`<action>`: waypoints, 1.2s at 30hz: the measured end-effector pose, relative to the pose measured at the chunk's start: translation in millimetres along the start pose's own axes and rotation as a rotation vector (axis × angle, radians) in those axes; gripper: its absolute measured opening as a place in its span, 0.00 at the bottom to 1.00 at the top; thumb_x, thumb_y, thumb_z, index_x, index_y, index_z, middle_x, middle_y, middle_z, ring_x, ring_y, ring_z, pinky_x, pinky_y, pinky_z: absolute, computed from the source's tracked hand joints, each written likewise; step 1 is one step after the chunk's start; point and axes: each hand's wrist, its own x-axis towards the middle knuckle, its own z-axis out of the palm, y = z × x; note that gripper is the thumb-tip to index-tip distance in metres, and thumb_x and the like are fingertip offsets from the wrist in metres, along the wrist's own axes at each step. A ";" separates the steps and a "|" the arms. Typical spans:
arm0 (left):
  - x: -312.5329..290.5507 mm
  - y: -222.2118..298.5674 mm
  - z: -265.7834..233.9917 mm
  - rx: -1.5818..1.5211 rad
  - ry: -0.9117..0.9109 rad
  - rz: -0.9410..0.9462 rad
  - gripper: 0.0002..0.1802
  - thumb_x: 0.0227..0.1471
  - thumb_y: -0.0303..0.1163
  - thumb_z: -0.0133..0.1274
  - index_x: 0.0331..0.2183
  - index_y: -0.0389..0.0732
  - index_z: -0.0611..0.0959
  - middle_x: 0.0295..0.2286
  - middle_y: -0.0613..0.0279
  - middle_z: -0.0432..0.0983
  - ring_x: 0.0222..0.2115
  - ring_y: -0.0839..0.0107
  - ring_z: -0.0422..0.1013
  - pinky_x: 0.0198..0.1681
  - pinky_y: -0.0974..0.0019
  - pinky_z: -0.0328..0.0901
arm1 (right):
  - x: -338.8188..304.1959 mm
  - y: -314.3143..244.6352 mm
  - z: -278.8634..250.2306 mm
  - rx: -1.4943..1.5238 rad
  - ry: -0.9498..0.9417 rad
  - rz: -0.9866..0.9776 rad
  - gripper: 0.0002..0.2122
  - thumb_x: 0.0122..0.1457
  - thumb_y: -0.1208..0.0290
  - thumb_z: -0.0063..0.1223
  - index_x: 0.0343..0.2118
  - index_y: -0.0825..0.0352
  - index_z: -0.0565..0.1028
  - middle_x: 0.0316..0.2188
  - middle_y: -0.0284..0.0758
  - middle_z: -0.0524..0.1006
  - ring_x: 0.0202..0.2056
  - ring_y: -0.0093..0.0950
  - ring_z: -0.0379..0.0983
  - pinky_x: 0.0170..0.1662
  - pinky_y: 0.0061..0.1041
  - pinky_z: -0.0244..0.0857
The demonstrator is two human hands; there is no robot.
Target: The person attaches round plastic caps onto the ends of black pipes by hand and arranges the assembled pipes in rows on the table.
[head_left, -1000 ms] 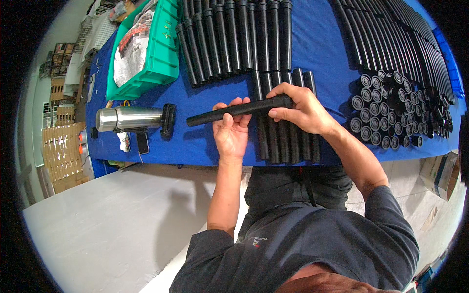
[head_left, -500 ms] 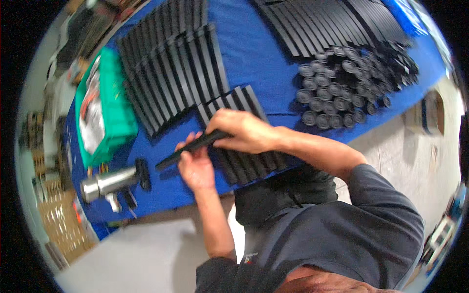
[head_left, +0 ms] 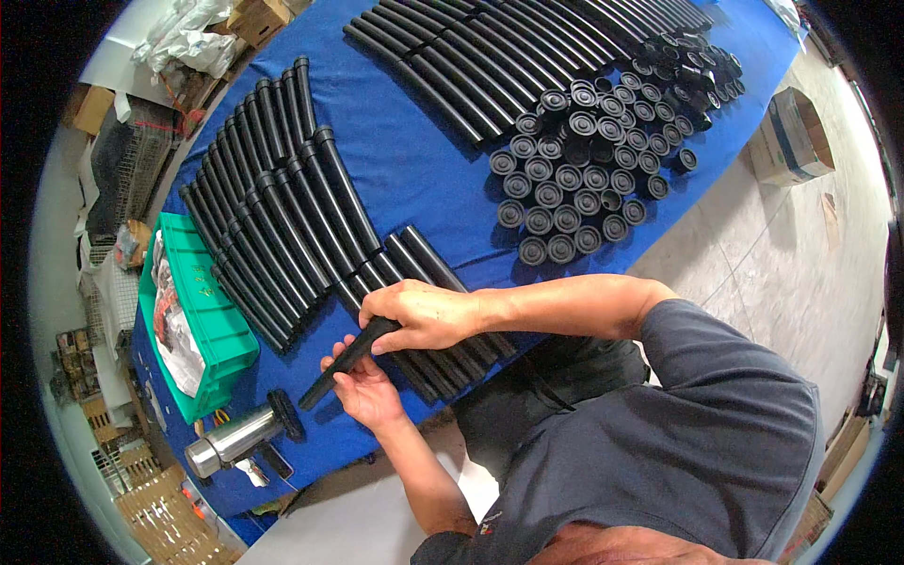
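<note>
A short black tube (head_left: 331, 377) slants between my hands over the blue-covered table. My right hand (head_left: 428, 315) is closed around its upper end, which the fingers partly hide. Palm up, my left hand (head_left: 369, 391) supports the tube lower down, with the thumb on one side and the fingertips on the other. The tube's lower end sticks out past the left hand. Under and beside the right hand lie several black tubes (head_left: 414, 372) side by side. More black tubes (head_left: 282, 207) with wider collar ends lie in overlapping rows beyond.
A green crate (head_left: 217, 311) holding plastic wrapping stands at the left. Near it lies a steel cylinder (head_left: 235, 441) beside a black round-ended piece (head_left: 285, 415). Ringed black round caps (head_left: 567, 218) cluster at the right, with more tubes (head_left: 471, 71) behind. A cardboard box (head_left: 791, 141) sits on the floor.
The whole view has shifted, so the table's things appear lower and further left. Both hands still hold the tube, which now slants more steeply in the picture.
</note>
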 end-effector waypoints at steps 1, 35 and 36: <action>-0.3 -1.0 2.0 0.000 -0.006 -0.003 0.16 0.59 0.29 0.52 0.48 0.34 0.77 0.53 0.46 0.69 0.57 0.53 0.64 0.63 0.52 0.60 | 0.0 -0.8 1.7 -0.003 0.005 -0.002 0.15 0.55 0.66 0.60 0.39 0.71 0.72 0.30 0.44 0.74 0.32 0.42 0.74 0.36 0.36 0.67; -4.8 -4.9 5.6 -0.002 0.162 0.001 0.16 0.54 0.25 0.56 0.46 0.39 0.74 0.46 0.42 0.75 0.52 0.47 0.69 0.53 0.47 0.70 | 2.7 -9.0 -7.9 -0.092 -0.099 0.043 0.15 0.54 0.67 0.58 0.39 0.73 0.73 0.32 0.48 0.76 0.37 0.48 0.74 0.40 0.41 0.67; -4.7 -5.2 8.6 0.014 0.176 0.009 0.16 0.54 0.25 0.56 0.46 0.39 0.74 0.46 0.42 0.75 0.51 0.47 0.69 0.52 0.47 0.71 | 4.0 -10.4 -9.6 -0.106 -0.114 0.057 0.15 0.55 0.66 0.59 0.39 0.73 0.73 0.32 0.48 0.76 0.37 0.47 0.74 0.40 0.40 0.67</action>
